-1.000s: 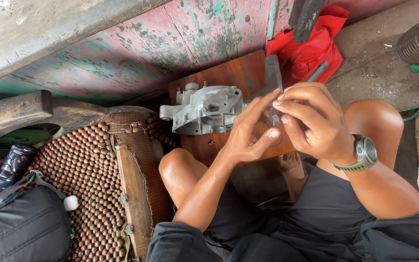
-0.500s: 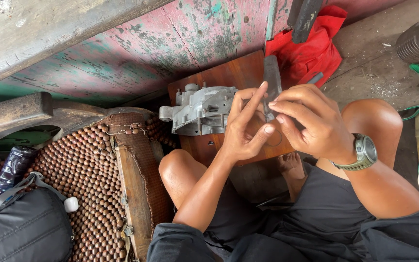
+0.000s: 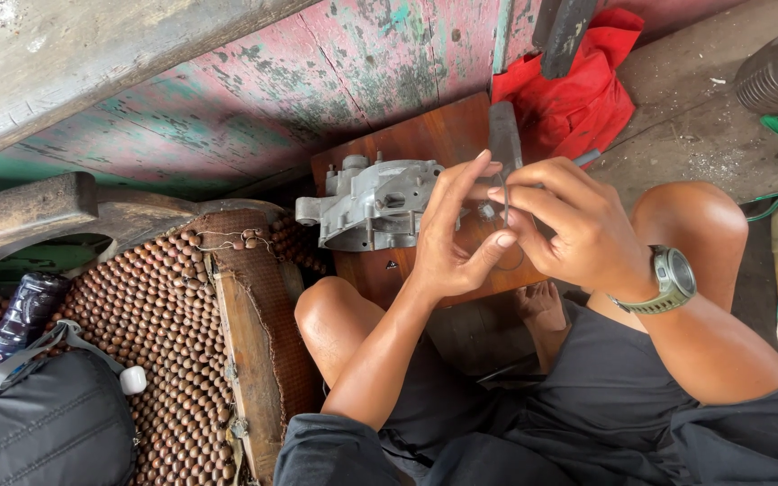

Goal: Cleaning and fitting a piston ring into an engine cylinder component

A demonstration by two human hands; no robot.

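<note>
A small metal part [image 3: 488, 211] is pinched between the right hand [image 3: 574, 229] and the half-open left hand [image 3: 452, 238], just right of the aluminium engine casing [image 3: 375, 202].

Worn wood, dull cast metal, red cloth

The engine casing [image 3: 373, 205] is matt grey cast metal, lying on a smooth, reddish-brown wooden board [image 3: 425, 144]; behind, a plank wall [image 3: 227, 81] shows rough, flaking paint; the red rag [image 3: 569, 99] is soft cloth; the seat mat [image 3: 164, 333] is glossy wooden beads.

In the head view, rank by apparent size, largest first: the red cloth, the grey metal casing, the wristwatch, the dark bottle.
1. Grey metal casing and red cloth: alike, both partly hidden, so unranked.
2. Dark bottle.
3. Wristwatch.
</note>
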